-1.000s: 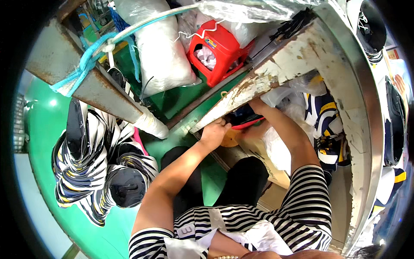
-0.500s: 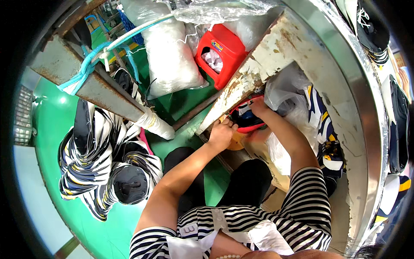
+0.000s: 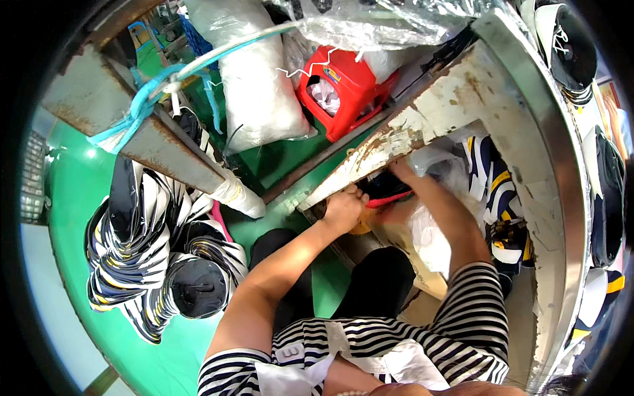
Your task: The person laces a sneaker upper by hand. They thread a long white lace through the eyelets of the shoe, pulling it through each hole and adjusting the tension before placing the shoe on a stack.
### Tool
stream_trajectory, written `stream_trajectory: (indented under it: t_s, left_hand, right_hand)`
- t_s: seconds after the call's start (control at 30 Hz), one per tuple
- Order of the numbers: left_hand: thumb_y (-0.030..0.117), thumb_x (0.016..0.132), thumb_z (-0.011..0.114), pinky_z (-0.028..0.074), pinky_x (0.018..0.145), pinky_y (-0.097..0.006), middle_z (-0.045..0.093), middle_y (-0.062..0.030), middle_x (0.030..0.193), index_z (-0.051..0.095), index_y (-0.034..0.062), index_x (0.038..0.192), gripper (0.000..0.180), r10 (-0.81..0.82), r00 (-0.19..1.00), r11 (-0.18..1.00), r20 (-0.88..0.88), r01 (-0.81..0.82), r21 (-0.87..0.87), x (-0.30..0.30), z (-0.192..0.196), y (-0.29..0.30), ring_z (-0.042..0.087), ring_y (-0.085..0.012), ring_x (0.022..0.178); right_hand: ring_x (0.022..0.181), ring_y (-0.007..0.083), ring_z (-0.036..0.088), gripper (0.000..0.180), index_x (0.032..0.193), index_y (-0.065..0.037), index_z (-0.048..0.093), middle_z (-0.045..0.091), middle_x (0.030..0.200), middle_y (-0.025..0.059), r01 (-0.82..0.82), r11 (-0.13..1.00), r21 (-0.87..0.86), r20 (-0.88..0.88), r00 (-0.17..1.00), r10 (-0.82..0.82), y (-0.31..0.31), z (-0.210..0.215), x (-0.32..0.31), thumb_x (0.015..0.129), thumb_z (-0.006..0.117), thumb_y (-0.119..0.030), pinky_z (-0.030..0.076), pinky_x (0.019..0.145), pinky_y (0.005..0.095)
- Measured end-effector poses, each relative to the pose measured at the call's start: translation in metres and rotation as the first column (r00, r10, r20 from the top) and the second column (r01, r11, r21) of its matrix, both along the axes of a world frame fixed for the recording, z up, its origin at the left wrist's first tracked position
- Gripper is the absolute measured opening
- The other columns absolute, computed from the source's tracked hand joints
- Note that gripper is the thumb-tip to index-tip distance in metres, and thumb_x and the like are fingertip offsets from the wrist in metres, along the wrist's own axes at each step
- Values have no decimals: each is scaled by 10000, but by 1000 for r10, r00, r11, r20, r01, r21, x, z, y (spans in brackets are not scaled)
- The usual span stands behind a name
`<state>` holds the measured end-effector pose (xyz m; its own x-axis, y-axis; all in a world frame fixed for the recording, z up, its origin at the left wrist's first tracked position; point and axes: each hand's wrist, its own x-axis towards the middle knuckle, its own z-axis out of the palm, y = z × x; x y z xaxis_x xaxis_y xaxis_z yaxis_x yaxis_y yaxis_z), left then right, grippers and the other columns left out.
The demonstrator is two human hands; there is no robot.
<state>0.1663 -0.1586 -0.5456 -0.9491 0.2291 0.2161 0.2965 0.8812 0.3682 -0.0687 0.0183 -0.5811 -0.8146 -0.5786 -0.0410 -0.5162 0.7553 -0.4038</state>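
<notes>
A red-rimmed container with dark contents sits below me, partly under the worn wooden edge of the bench. My left hand is at its left side, fingers curled closed against the rim. At the far right side my right hand reaches in, its fingers hidden by the bench edge and the container. Clear plastic bagging lies just beside my right wrist. What the right fingers touch cannot be made out.
Striped shoe uppers are heaped on the green floor at left; more striped pieces lie inside the bench frame. A red stool and a stuffed white sack stand beyond. A rope-tied metal beam crosses at upper left.
My right hand has gone farther under the bench edge, so its fingers are now hidden. The left hand stays at the container's rim. The view has shifted slightly.
</notes>
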Motion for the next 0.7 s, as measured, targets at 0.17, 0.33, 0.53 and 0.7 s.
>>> stream_trajectory:
  t_s: [0.17, 0.33, 0.53, 0.7]
  left_hand:
    - [164, 768, 662, 397, 847, -403, 640, -47, 1004, 639, 83, 1108, 350, 21, 999, 997, -28, -19, 68, -5, 1, 1, 559, -218, 1031]
    - [237, 795, 673, 402, 839, -406, 643, -53, 996, 634, 74, 1148, 391, -17, 998, 982, -55, 27, 185, -12, -3, 4, 564, -224, 1029]
    - [339, 864, 622, 412, 875, -425, 662, -90, 1001, 609, 67, 1216, 446, -46, 998, 989, 53, 38, 142, -23, 11, 16, 598, -253, 991]
    - [438, 966, 507, 411, 941, -475, 664, -169, 1080, 574, 58, 1286, 502, 51, 947, 875, 317, -195, 443, -32, 22, 20, 611, -325, 1038]
  right_hand:
    - [913, 332, 667, 192, 1033, -57, 688, 704, 999, 151, -327, 825, 461, 25, 934, 356, 34, 111, 10, 898, 614, -173, 520, 841, 423]
    - [858, 349, 666, 152, 1018, -58, 683, 704, 941, 140, -358, 864, 353, -197, 874, 443, 36, 198, 70, 911, 615, -140, 518, 800, 418]
    - [890, 365, 659, 193, 1079, -72, 675, 695, 1006, 167, -195, 977, -84, -214, 961, 174, 43, 200, 137, 912, 628, -157, 518, 803, 410]
    - [881, 380, 651, 240, 1128, -48, 652, 681, 1019, 205, -37, 957, 289, -93, 993, 66, 19, 203, 140, 919, 625, -162, 516, 806, 436]
